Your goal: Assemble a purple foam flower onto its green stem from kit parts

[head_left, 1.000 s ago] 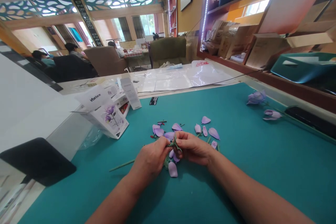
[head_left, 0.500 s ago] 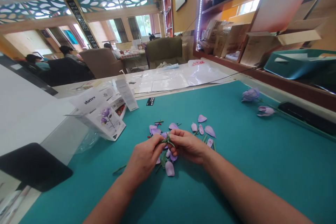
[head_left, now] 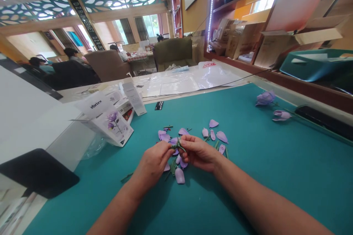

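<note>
- Two hands meet at mid-surface: left hand (head_left: pixel 154 159) & right hand (head_left: pixel 200 152), fingertips of each clamped on small green plastic stem piece (head_left: pixel 177 144), just above teal felt surface (head_left: pixel 275 161).
- Loose lilac plastic petals (head_left: pixel 222 136) lie around & under them.
- White flower-print box (head_left: pixel 110 121) sits well to the left.

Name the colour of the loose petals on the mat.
Pale purple loose petals; head view shows them.

Matt teal cloth mat (head_left: pixel 270 161) mid-frame, smooth plastic-looking lilac petals (head_left: pixel 222 136), glossy clear plastic sheet (head_left: pixel 190 79) above, printed cardboard box (head_left: pixel 106 119) left
</note>
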The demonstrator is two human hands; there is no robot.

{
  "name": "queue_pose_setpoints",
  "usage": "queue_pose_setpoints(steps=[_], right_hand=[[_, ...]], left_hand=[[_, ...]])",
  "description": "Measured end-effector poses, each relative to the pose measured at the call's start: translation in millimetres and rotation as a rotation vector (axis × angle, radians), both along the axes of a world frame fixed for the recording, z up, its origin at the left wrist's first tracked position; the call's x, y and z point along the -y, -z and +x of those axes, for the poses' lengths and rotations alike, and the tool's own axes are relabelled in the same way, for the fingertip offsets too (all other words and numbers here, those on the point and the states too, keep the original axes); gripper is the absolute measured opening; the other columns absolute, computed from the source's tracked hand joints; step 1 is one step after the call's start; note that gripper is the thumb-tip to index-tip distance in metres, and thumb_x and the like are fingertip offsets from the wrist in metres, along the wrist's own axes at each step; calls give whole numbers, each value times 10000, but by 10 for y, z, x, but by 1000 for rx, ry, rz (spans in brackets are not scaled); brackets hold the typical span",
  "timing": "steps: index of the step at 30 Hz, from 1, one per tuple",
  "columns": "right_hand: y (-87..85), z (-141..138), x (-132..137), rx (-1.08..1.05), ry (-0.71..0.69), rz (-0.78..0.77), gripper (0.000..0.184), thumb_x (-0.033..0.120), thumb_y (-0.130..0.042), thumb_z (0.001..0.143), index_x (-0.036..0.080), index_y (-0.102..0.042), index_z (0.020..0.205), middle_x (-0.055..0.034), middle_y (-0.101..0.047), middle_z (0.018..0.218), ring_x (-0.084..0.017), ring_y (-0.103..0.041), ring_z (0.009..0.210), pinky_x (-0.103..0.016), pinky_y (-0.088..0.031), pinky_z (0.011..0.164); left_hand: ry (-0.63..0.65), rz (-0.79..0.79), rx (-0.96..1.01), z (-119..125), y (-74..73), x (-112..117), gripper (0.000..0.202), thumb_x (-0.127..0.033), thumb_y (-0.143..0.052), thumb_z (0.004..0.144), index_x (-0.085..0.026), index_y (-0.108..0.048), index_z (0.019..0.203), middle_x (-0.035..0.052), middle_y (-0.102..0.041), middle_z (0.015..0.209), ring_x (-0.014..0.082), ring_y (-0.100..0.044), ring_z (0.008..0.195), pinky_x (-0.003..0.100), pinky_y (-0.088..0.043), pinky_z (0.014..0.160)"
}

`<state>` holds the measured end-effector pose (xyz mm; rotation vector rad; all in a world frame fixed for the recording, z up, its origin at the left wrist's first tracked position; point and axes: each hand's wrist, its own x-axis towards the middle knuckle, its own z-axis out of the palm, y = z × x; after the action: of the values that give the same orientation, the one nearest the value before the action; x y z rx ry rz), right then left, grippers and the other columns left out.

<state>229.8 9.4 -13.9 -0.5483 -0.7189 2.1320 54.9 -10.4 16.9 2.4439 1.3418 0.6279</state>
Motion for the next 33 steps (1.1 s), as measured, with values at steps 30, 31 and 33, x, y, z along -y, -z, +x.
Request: queue_pose_setpoints(steps=[30,31,33], right_hand=[[-199,34,88,467,417,581,178,354,-696,745,184,-697,799,22,-583,615,-88,-482,518,-223,-388,489],[-202,18,111,505,439,635,145,324,-689,749,189,-706,801,14,-586,641,-93,-484,540,-228,-384,498],[-201,2,132,573,480,727,104,284,-679,754,198,-719,796,-2,-590,690,-104,-493,584,-234,-379,517]], left_hand=[[-89,-238,222,-24,-239,46,294,-387,-386,899,-191,-600,850,-29,-537,617,124,-523,583,215,-415,562],[-80,-222,209,-14,-236,49,291,-378,-383,900,-193,-596,828,-27,-543,622,123,-524,586,214,-413,562],[-68,-185,179,1,-232,54,287,-364,-378,903,-196,-595,819,-23,-569,639,127,-531,598,216,-412,564]])
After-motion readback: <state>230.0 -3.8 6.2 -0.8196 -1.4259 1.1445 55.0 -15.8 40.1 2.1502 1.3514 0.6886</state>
